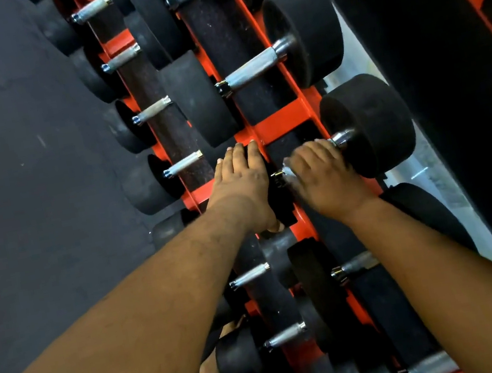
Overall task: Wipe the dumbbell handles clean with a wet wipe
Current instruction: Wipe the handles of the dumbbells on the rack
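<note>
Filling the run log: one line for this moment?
left hand steadies weight head | right hand grips wipe round handle | wiping

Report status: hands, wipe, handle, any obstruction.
Left hand flat on dumbbell's near weight head. Right hand curled round handle, wet wipe under fingers. No obstruction visible.

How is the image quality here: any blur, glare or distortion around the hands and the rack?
Head view: right hand and wet wipe slightly motion-blurred; left hand sharper; wide-angle lens bends the orange rack; small highlights on the chrome handle collar; right side falls into deep shadow.
</note>
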